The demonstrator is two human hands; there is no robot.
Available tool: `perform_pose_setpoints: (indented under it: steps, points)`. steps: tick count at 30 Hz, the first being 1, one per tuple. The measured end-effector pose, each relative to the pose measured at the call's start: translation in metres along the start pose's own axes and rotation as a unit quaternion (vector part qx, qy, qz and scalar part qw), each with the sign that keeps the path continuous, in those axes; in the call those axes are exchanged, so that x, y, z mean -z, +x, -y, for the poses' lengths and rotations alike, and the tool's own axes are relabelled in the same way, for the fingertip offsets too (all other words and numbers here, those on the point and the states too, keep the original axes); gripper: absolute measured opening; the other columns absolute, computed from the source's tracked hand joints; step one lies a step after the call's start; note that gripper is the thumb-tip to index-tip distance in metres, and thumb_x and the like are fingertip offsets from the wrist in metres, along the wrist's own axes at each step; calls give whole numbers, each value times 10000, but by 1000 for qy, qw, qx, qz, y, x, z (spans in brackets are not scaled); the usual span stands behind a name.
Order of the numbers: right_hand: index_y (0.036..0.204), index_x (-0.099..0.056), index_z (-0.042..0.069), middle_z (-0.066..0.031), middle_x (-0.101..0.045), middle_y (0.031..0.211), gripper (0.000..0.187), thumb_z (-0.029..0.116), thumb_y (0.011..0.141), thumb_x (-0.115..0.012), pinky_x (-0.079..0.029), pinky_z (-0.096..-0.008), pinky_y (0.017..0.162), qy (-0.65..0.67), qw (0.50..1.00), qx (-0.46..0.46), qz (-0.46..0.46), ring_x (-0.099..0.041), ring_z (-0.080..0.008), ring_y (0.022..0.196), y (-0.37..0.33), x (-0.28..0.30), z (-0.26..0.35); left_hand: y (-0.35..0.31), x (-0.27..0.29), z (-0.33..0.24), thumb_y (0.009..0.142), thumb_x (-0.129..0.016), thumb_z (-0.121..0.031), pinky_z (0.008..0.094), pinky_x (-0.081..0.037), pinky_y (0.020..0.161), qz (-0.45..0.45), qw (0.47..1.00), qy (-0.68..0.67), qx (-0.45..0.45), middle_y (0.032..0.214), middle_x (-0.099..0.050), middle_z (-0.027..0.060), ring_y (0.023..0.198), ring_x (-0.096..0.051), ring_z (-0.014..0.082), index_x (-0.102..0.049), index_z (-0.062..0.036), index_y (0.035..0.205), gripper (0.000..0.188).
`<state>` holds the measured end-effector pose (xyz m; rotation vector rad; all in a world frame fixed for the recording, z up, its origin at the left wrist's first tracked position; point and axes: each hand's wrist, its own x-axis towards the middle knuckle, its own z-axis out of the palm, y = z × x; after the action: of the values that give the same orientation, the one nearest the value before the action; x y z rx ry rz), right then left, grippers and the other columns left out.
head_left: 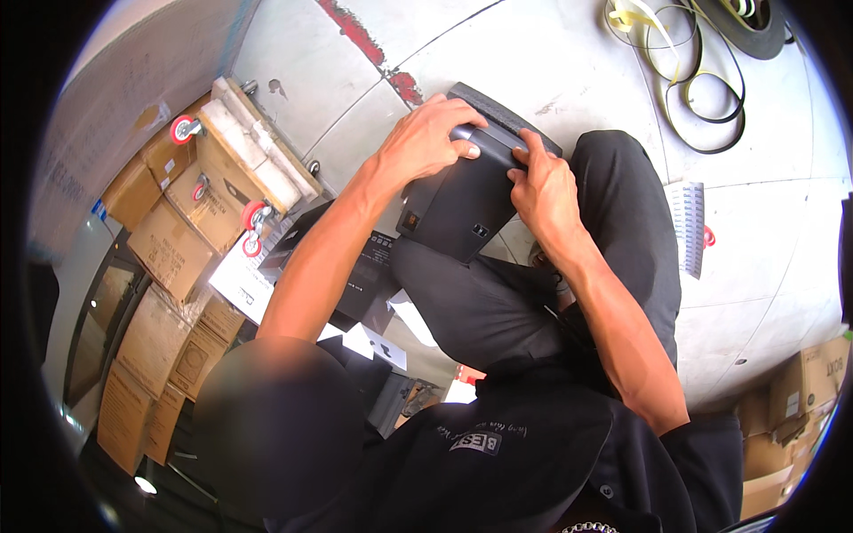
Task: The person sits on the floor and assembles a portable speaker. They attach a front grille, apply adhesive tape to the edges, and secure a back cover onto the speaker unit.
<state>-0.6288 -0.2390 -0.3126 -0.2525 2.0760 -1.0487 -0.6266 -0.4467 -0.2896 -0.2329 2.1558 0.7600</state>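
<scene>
A dark grey, box-like device point(458, 195) rests tilted against my raised thigh, its kind not plain from here. Two small square openings or labels show near its close end, and a rough dark strip point(506, 117) runs along its far edge. My left hand point(428, 140) grips the far left part, fingers bent over the edge and thumb on top. On the far right side, my right hand point(546, 188) has its index finger and thumb bent against a rounded ridge of the device. The underside is hidden.
Black boxes point(364, 282) and white papers lie left of my leg. A wooden dolly point(240, 147) with red casters and several cardboard cartons point(173, 247) stand farther left. Loose strapping point(737, 111) coils at the far right, a printed sheet point(689, 226) lies nearer, and cartons point(786, 400) sit lower right.
</scene>
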Motion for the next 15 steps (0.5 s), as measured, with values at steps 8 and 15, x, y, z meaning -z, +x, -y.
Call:
perform_pose_setpoints:
  steps: [8, 15]
  points:
    - [1261, -542, -18, -281, -673, 950, 494, 128, 820, -713, -544, -460, 805, -18, 995, -47, 87, -667, -424, 926, 1, 18, -1, -22, -12, 2, 701, -822, -209, 417, -474, 987, -64, 997, 18, -33, 1308, -551, 64, 1160, -552, 301, -675, -138, 1174, 501]
    - [1203, -608, -7, -293, -668, 963, 443, 127, 800, -730, -534, -459, 846, -39, 994, -17, 105, -663, -420, 946, -4, 23, -15, -12, -16, 1, 636, -856, -193, 400, -500, 936, -38, 999, -20, 10, 1242, -586, 66, 1137, -585, 287, -696, -131, 1137, 529]
